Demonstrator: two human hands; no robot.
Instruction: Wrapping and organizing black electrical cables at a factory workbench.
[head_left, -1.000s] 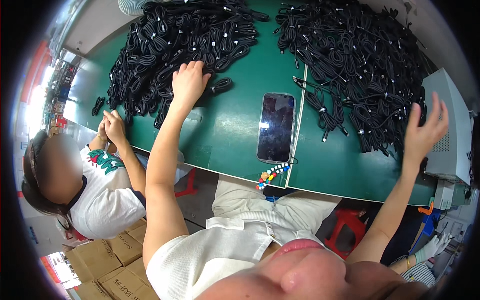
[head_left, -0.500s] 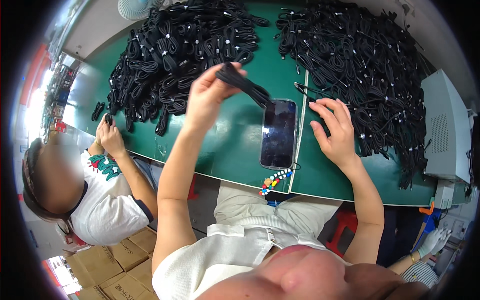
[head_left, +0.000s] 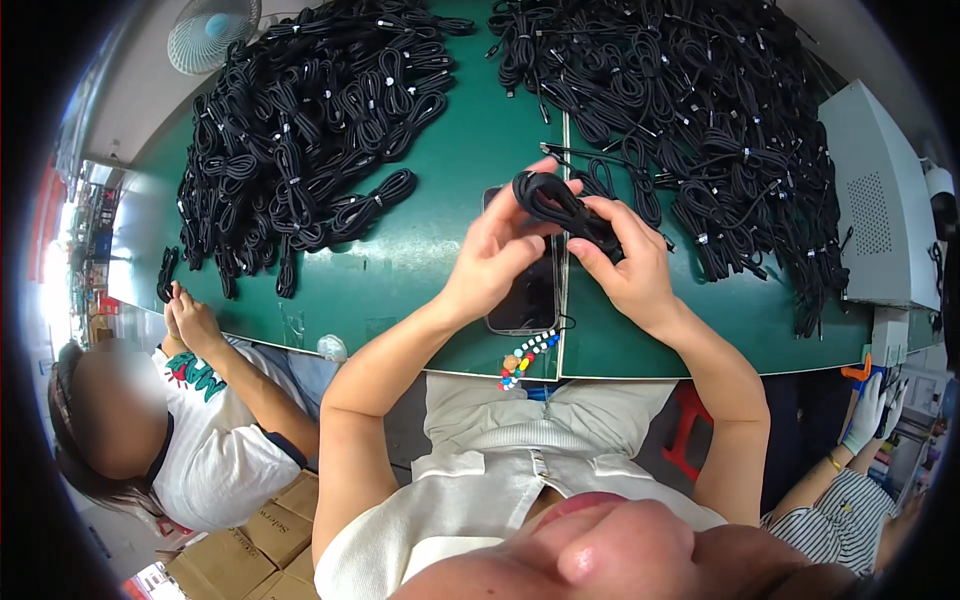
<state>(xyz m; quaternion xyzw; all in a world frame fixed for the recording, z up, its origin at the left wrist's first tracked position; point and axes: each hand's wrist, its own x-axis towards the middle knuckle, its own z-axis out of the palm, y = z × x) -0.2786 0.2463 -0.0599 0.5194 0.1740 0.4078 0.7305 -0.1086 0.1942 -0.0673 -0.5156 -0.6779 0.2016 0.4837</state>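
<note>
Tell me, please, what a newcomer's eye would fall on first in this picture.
Likely the left heap and the right heap of black cables on the green table. Next, near the middle, the left fingers and right fingers hold a coiled cable bundle over a dark phone. A colourful bead string lies at the table's near edge.

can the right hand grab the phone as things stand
Probably not without letting go first: the right hand is gripping a black cable bundle. Otherwise the way looks free, as the phone lies close by with its lower part uncovered.
</note>
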